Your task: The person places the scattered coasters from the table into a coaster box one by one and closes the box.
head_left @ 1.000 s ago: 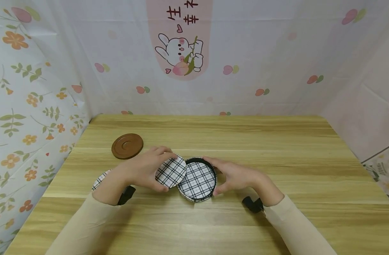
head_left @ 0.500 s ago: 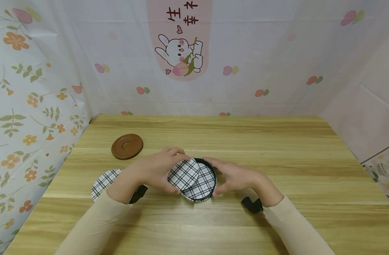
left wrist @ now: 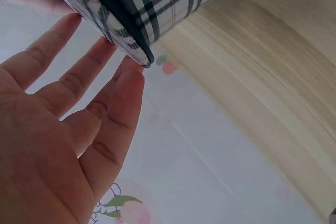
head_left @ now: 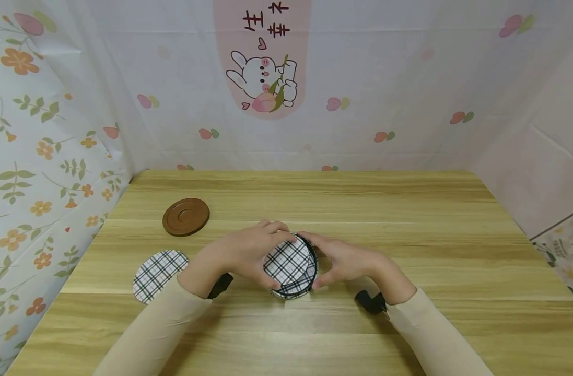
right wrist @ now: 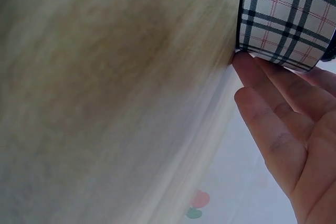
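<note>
My left hand (head_left: 248, 254) holds a round black-and-white plaid coaster (head_left: 286, 262) by its edge, fingers on the far side and thumb on the near side. The coaster lies over the opening of a round plaid coaster holder (head_left: 288, 296), shifted left, with a dark inner rim showing at its right. Whether the coaster touches the bottom, I cannot tell. Curved around the right side of the holder is my right hand (head_left: 349, 259), thumb near, fingers far. In the right wrist view, fingertips touch the holder's plaid wall (right wrist: 283, 19).
A second plaid coaster (head_left: 156, 277) lies on the wooden table (head_left: 385, 209) at left, partly behind my left forearm. Further back is a brown round coaster (head_left: 186, 216) with a ringed centre. Patterned cloth walls (head_left: 408, 83) stand at the back and sides.
My left hand has moved right with the coaster, from the holder's left side to over its opening. More of the coaster on the table shows. The right hand and holder have stayed put.
</note>
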The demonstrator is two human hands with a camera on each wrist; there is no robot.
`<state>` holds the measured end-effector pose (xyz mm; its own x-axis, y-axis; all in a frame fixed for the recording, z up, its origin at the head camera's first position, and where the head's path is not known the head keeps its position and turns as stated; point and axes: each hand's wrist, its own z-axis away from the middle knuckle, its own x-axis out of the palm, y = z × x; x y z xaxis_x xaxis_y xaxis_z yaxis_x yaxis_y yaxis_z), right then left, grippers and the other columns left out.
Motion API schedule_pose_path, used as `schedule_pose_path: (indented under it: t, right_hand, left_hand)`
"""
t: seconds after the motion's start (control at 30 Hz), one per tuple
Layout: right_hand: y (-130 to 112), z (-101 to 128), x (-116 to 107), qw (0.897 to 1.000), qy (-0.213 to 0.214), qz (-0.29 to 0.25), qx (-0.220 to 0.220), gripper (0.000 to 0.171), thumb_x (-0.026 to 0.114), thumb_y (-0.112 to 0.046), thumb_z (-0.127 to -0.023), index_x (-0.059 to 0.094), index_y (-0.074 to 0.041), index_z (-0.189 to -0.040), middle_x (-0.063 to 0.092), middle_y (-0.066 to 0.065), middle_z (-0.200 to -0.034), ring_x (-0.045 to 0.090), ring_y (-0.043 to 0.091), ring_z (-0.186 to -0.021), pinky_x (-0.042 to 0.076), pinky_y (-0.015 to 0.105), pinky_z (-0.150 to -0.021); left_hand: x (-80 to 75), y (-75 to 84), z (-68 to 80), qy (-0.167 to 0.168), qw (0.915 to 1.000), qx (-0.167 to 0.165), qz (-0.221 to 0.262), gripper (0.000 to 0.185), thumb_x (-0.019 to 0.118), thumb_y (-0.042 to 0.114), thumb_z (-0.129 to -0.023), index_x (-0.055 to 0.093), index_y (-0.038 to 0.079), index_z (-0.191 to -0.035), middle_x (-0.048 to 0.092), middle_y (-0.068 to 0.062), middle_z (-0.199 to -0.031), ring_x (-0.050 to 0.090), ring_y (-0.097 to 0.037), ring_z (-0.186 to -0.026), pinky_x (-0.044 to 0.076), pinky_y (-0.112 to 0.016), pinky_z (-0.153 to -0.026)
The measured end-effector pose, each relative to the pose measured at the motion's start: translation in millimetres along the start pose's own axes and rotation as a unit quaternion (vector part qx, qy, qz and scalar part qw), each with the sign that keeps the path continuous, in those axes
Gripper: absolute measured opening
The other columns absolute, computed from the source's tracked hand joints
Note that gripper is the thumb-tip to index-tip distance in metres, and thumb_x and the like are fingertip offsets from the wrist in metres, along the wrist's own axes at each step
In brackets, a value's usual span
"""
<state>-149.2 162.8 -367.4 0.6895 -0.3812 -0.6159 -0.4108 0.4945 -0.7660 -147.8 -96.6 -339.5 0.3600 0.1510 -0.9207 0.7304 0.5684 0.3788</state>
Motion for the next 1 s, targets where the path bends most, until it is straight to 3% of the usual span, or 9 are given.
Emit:
schedule_pose_path:
  t: [0.2, 0.57, 0.8, 1.0]
  right_hand:
    - [0.8, 0.3, 0.8, 1.0, 0.003, -0.005, 0.005, 0.108, 0.084, -0.023, -0.079, 0.012, -0.003, -0.158, 0.027, 0.017, -0.161, 0.033, 0.035, -0.145, 0.03, 0.056, -0.118]
    - [0.0, 1.2, 0.5, 1.0, 0.0, -0.014, 0.004, 0.109, 0.084, -0.023, -0.079, 0.011, -0.006, -0.159, 0.025, 0.017, -0.162, 0.032, 0.034, -0.146, 0.028, 0.055, -0.119]
    - [0.9, 1.2, -0.6, 1.0, 0.002, 0.001, 0.01, 0.109, 0.084, -0.026, -0.08, 0.012, -0.007, -0.159, 0.026, 0.017, -0.162, 0.033, 0.034, -0.146, 0.029, 0.055, -0.119]
    - [-0.3, 1.5, -0.5, 1.0, -0.006, -0.004, 0.018, 0.109, 0.083, -0.027, -0.081, 0.01, -0.003, -0.159, 0.026, 0.017, -0.162, 0.031, 0.034, -0.147, 0.028, 0.055, -0.119]
  left_hand:
    - [0.3, 4.0, -5.1, -0.001, 0.9999, 0.01, -0.002, 0.087, 0.085, 0.045, -0.071, 0.048, 0.01, -0.143, 0.048, -0.005, -0.139, 0.046, -0.022, -0.121, 0.05, -0.038, -0.102]
    - [7.1, 9.4, -9.8, 0.015, 0.9975, 0.017, -0.067, 0.088, 0.084, 0.05, -0.068, 0.051, 0.013, -0.141, 0.049, -0.007, -0.142, 0.047, -0.024, -0.126, 0.054, -0.042, -0.097]
    - [9.1, 8.9, -9.2, 0.016, 0.9979, 0.013, -0.062, 0.088, 0.084, 0.05, -0.07, 0.049, 0.015, -0.142, 0.047, -0.006, -0.145, 0.045, -0.024, -0.129, 0.053, -0.044, -0.098]
    - [8.9, 5.8, -2.2, 0.019, 0.9985, 0.019, -0.048, 0.088, 0.083, 0.05, -0.074, 0.047, 0.012, -0.145, 0.049, -0.007, -0.148, 0.043, -0.026, -0.137, 0.048, -0.045, -0.107]
